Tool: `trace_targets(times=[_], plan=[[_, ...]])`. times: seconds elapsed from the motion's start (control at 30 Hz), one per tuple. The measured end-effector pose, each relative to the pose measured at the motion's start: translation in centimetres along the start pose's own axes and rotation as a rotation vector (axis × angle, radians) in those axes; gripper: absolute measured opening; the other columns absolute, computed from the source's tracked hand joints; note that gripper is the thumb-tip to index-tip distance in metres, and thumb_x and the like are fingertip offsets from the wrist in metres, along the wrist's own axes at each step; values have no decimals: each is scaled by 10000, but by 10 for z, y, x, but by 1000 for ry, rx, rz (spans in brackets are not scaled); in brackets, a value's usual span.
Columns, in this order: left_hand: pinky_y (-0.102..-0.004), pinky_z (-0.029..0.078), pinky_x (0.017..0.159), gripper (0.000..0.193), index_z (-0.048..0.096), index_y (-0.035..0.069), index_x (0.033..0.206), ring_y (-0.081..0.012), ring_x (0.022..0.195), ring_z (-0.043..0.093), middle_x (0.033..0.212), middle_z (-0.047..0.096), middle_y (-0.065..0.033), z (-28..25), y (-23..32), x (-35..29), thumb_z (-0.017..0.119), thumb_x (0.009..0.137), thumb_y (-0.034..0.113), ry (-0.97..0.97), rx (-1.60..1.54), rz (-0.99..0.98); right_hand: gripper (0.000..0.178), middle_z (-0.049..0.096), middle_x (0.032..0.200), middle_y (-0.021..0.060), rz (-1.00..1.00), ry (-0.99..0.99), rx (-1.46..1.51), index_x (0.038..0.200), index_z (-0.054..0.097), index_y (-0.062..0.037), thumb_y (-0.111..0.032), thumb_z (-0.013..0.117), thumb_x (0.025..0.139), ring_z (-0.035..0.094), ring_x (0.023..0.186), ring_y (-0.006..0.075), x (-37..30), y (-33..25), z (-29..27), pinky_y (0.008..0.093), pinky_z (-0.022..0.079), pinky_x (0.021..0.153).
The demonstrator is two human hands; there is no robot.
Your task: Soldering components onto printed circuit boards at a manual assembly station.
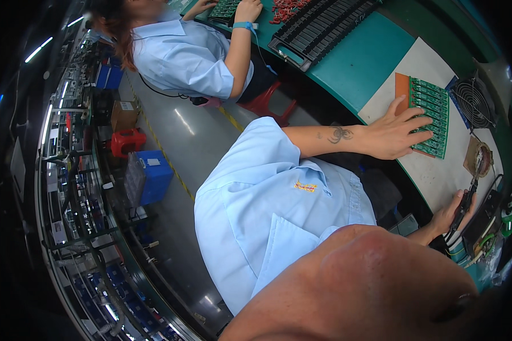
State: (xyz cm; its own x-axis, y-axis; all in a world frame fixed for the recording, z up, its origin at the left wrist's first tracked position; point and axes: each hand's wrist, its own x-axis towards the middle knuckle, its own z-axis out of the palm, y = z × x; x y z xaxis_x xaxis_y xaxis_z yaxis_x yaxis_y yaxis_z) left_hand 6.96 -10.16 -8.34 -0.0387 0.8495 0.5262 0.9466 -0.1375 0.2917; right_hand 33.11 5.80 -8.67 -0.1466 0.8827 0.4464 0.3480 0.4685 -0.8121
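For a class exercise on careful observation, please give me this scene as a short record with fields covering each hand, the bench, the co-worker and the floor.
Left hand: fingers spread on a panel of green circuit boards
Right hand: gripping a black-handled soldering iron, metal end at a round brown pad
Bench: green, with pale mat, orange board, fan with round guard
Co-worker: wearing a blue wristband
Floor: red stool, blue box
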Motion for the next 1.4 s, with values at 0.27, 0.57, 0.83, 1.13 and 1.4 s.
trace_targets(times=[0.27, 0.57, 0.83, 1.13, 1.4], plan=[[-681, 226, 1112, 604, 557, 135, 1381, -356, 1389, 388, 1480, 482, -128, 6, 2, 20, 769, 841, 303, -52, -158, 72, 429, 732, 1107, 174, 72, 36, 32, 1333, 612, 31, -215, 685, 989, 698, 1010, 239, -4, -9, 3, 326, 526, 935], [-537, 359, 1077, 471, 664, 136, 1285, -283, 1223, 568, 1281, 661, -66, 50, -20, 123, 671, 946, 462, -31, -314, 352, 396, 720, 989, 142, 89, 62, 54, 1319, 620, 30, -209, 639, 1004, 659, 874, 195, -4, 21, -3, 302, 519, 868], [-379, 449, 979, 382, 745, 145, 1136, -219, 1048, 662, 1109, 747, 7, 62, -38, 125, 641, 983, 479, 115, -424, 332, 372, 711, 972, 147, 120, 104, 139, 1314, 617, 42, -176, 608, 1012, 630, 836, 181, -7, 19, 4, 304, 517, 852], [-367, 510, 861, 249, 765, 133, 1071, -226, 959, 672, 1087, 744, -9, 66, -44, 125, 726, 930, 335, 59, -384, 496, 374, 727, 1085, 165, 174, 53, 188, 1340, 603, 55, -135, 595, 1018, 691, 929, 206, -9, 40, 1, 310, 568, 864], [-666, 236, 1135, 397, 724, 109, 1236, -433, 1433, 345, 1554, 446, -186, 51, -12, 150, 694, 862, 238, -756, -747, 9, 393, 741, 1103, 135, 69, -12, 285, 1251, 673, 31, 39, 719, 860, 716, 935, 205, -24, -9, -45, 287, 547, 846]])
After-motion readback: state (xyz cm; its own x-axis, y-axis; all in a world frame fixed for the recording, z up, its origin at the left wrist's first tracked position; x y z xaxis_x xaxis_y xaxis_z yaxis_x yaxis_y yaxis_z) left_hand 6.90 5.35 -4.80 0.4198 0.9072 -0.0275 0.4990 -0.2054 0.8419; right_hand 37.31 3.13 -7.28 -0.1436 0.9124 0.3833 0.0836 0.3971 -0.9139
